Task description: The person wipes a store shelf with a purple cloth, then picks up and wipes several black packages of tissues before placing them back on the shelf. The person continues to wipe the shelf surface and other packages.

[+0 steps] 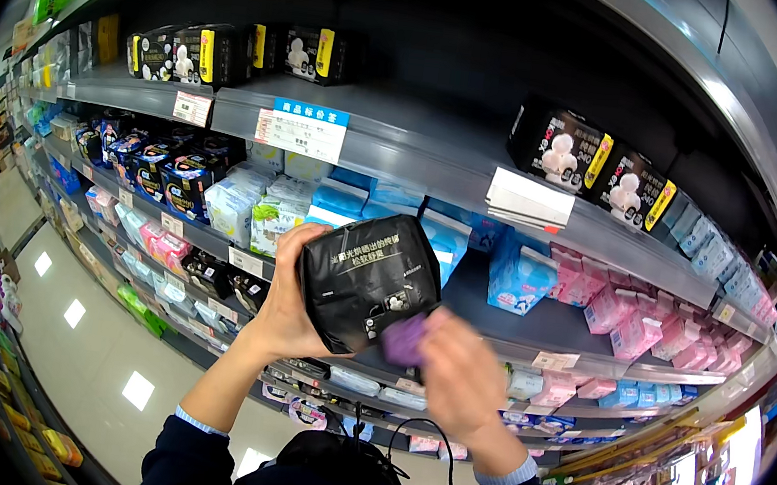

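Note:
My left hand [287,310] grips a black plastic-wrapped pack [363,279], likely sanitary pads, along its left side and underside. The pack is tilted, and white printing shows on the face turned to me. A purple cloth [404,340] is pinched in my right hand [462,380], at the pack's lower right corner. Motion blurs that hand and cloth, so whether the cloth touches the pack is hard to tell. Similar black packs [565,151] stand on the upper shelf [415,131], to the right, with others [313,54] further left.
Price tags [308,130] line the shelf's front edge. Lower shelves carry blue packs [521,275], pink packs [637,334] and dark blue packs [187,183]. A black cable [448,443] loops near my chest. Tiled floor [96,346] runs along the aisle at left.

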`<state>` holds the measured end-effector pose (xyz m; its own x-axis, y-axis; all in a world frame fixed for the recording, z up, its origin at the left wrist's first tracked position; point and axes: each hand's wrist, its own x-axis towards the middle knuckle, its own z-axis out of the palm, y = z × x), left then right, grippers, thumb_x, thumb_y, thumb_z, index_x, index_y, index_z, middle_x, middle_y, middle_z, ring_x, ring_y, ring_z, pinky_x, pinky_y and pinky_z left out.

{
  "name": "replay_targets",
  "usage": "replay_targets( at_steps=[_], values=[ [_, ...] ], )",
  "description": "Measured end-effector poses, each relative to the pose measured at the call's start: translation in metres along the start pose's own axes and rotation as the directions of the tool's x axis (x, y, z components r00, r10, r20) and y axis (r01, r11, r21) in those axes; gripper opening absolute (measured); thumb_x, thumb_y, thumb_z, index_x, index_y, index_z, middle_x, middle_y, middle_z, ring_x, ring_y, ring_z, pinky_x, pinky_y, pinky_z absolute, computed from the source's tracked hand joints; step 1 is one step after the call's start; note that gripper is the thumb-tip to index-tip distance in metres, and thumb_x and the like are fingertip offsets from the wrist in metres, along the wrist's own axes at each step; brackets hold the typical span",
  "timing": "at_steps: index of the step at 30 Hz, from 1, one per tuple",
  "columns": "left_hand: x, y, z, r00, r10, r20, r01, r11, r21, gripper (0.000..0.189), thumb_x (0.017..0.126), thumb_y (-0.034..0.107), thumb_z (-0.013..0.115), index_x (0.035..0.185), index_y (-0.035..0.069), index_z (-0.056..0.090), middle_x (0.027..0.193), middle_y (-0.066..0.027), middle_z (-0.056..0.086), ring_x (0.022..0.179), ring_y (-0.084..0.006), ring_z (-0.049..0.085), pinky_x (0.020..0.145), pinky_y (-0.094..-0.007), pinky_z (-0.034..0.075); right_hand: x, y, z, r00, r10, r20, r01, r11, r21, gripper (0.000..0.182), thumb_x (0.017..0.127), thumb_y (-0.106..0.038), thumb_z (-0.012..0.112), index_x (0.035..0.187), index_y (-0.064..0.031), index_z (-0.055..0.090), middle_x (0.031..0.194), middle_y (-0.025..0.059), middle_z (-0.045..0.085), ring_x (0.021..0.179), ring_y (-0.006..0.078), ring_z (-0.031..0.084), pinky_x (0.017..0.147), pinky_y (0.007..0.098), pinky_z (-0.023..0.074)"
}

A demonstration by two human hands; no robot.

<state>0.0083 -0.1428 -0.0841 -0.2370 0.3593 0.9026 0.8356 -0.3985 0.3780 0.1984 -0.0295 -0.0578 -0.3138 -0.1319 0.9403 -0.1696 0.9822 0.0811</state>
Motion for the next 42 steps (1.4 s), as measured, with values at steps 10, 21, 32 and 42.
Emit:
replay_targets(
  at_steps=[10, 21, 32, 42],
  values=[
    [-0.01, 0.012, 0.002, 0.953, 0.292, 0.078, -0.301, 0.938, 0.171, 0.102, 0.05, 0.034, 0.088, 0.13, 0.002, 0.032, 0.118, -0.0179, 0.044, 0.109, -0.0346, 0.046, 0.095, -0.0458, 0.038, 0.019, 0.006, 0.006, 0.99, 0.109, 0.084, -0.11, 0.994, 0.002, 0.028, 0.071, 0.006, 0.067, 0.099, 0.0043, 0.061, 0.105, 0.0155, 0.06, 0.094, 0.0322, 0.061, 0.079, 0.037, 0.0514],
    [-0.02, 0.006, -0.008, 0.988, 0.148, -0.042, -0.138, 0.972, 0.19, 0.109, 0.049, 0.037, 0.088, 0.132, 0.0, 0.03, 0.121, -0.0179, 0.042, 0.113, -0.0353, 0.043, 0.097, -0.0445, 0.036, 0.012, 0.004, -0.002, 0.983, 0.162, -0.086, -0.161, 0.987, 0.019, 0.031, 0.071, 0.002, 0.069, 0.101, -0.0008, 0.065, 0.108, 0.013, 0.062, 0.097, 0.0316, 0.061, 0.082, 0.0378, 0.0503],
    [-0.035, -0.001, -0.011, 0.857, -0.422, -0.295, 0.296, 0.873, -0.388, 0.077, 0.063, 0.024, 0.077, 0.126, -0.001, 0.04, 0.109, -0.0138, 0.053, 0.099, -0.0274, 0.055, 0.091, -0.0414, 0.044, -0.014, -0.024, 0.03, 0.938, -0.149, 0.312, 0.058, 0.958, 0.282, 0.027, 0.074, -0.005, 0.065, 0.101, -0.0015, 0.066, 0.109, 0.0093, 0.064, 0.109, 0.0241, 0.06, 0.082, 0.0319, 0.0542],
    [-0.024, 0.035, 0.014, 0.489, -0.668, 0.562, 0.329, -0.456, -0.827, 0.066, 0.08, 0.06, 0.048, 0.124, 0.01, 0.054, 0.114, -0.0093, 0.063, 0.102, -0.0253, 0.06, 0.09, -0.0432, 0.048, 0.02, -0.004, 0.041, 0.996, 0.039, -0.08, -0.031, 0.995, 0.097, 0.034, 0.068, 0.001, 0.069, 0.102, -0.0029, 0.066, 0.116, 0.015, 0.062, 0.111, 0.0319, 0.059, 0.097, 0.0454, 0.0434]
  ],
)
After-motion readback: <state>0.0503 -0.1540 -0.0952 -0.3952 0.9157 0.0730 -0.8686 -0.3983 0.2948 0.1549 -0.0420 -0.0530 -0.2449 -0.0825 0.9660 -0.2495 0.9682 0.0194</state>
